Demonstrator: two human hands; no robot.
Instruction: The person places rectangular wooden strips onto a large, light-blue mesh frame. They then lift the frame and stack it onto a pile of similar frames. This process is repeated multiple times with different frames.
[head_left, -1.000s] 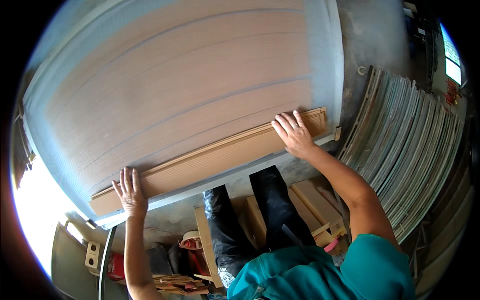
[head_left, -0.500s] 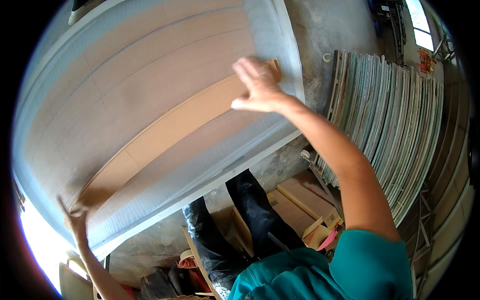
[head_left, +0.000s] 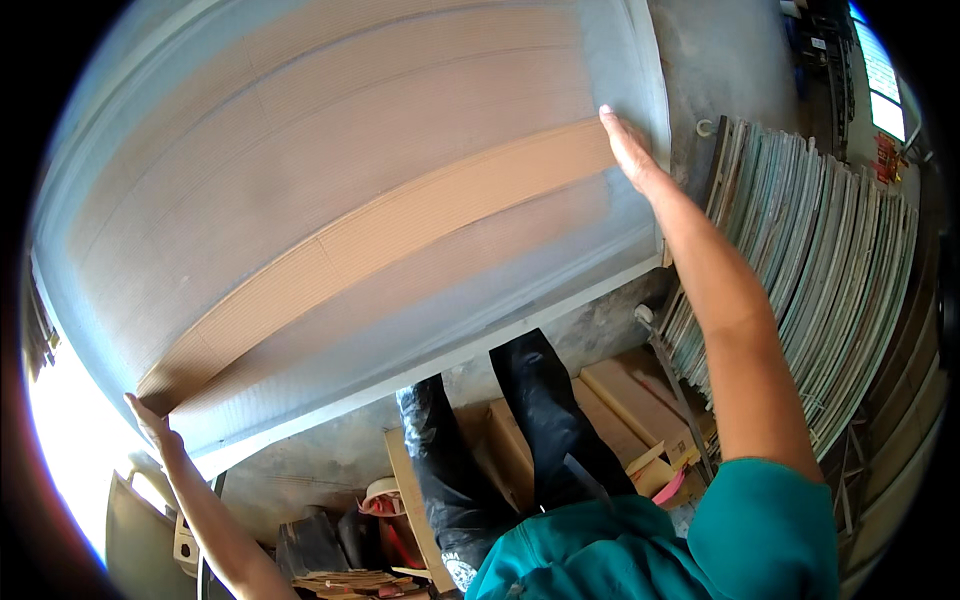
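Note:
A long tan strip of corrugated cardboard lies across a broad framed table surface, whose bluish-grey sheet has a large brown area in it. My right hand is at the strip's right end, open, fingers stretched out and edge-on against it. At the other end my left hand meets the strip's lower left corner, its fingers also extended. Neither hand wraps round the strip. Thin dark lines cross the brown area beyond the strip.
To the right stands a tight row of upright thin panels or frames. Below the table's near edge are cardboard boxes, a reddish container and dark items on the floor. Bright light comes in at the left.
My right hand has moved from above the strip outward to its right end. My left hand has settled against the left end. The whole view has shifted slightly.

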